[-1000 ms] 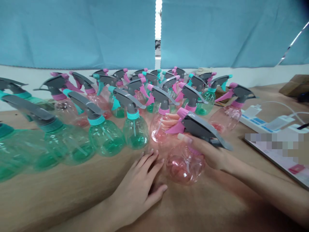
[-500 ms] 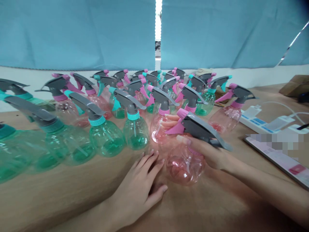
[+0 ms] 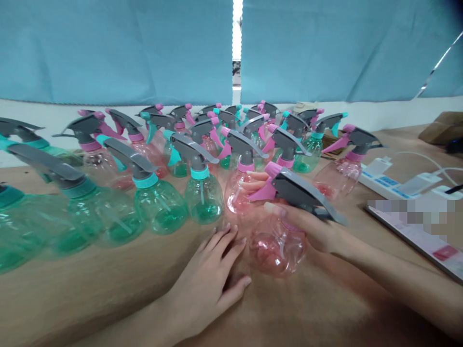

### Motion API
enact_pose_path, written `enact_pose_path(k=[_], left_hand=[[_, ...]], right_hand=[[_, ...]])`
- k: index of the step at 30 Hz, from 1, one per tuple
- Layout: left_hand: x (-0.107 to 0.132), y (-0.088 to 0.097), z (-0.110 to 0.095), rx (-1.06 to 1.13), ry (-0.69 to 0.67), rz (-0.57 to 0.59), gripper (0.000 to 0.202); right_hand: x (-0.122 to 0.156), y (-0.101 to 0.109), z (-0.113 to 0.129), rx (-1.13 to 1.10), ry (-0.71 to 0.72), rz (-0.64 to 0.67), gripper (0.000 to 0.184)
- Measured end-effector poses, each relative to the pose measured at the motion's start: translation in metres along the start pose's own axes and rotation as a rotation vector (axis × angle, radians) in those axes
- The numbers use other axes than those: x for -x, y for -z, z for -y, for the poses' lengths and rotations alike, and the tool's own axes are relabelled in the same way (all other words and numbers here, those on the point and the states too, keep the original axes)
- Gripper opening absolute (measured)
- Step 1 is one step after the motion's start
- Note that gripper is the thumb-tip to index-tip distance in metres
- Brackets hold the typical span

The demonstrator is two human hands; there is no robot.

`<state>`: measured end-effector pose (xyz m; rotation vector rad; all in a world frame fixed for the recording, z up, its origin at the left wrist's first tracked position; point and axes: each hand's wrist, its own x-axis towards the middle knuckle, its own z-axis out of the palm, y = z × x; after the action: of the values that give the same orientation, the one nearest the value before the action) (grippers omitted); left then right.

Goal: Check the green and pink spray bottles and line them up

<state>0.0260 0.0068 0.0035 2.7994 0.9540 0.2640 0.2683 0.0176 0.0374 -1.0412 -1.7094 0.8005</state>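
Observation:
A clear pink spray bottle (image 3: 277, 250) with a grey and pink trigger head stands tilted in front of me. My right hand (image 3: 311, 224) is wrapped round its neck, below the head, with the thumb on the near side and fingertips showing beyond the pink trigger. Just left of the bottle, my left hand (image 3: 217, 270) lies on the wooden table (image 3: 119, 299) with its fingers spread and nothing in it. Ahead of the left fingertips are a green spray bottle (image 3: 204, 200) with a turquoise collar and another pink spray bottle (image 3: 235, 190).
Several more green and pink spray bottles crowd the table's back and left, including a green one (image 3: 161, 207). A pink one (image 3: 338, 176) stands at the right, near a white power strip (image 3: 385, 180) with plugs and cables. A flat device (image 3: 427, 241) lies right; blue curtains (image 3: 119, 53) hang behind.

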Motion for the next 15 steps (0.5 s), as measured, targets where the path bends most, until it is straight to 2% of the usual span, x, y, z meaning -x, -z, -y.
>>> enact_pose_path(k=[15], left_hand=[[0.0005,-0.0010,0.0008,0.026,0.008,-0.030,0.049]], right_hand=[[-0.0054,0.0005,0.0073,0.014,0.022,0.062,0.010]])
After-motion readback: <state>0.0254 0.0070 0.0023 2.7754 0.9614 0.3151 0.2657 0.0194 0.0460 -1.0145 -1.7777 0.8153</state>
